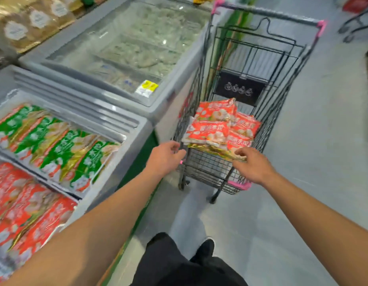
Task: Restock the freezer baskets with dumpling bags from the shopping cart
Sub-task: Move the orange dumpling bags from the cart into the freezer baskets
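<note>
A black wire shopping cart [282,65] with pink corners stands ahead of me on the grey floor. Several red dumpling bags [212,129] lie stacked in its near end. My left hand [164,157] reaches toward the cart's near left corner, fingers loosely curled, holding nothing. My right hand [253,164] is at the near edge of the stack, fingertips touching the lowest bag's gold edge [216,150]. On my left the open freezer [125,149] holds a basket of green dumpling bags [55,149] and a basket of red dumpling bags [26,211].
A second chest freezer [121,50] with a shut glass lid stands behind the open one, right beside the cart. Shelved packaged goods [34,19] are at the top left. Another cart's wheels [350,34] show at the top right. My legs and shoes [203,250] are below.
</note>
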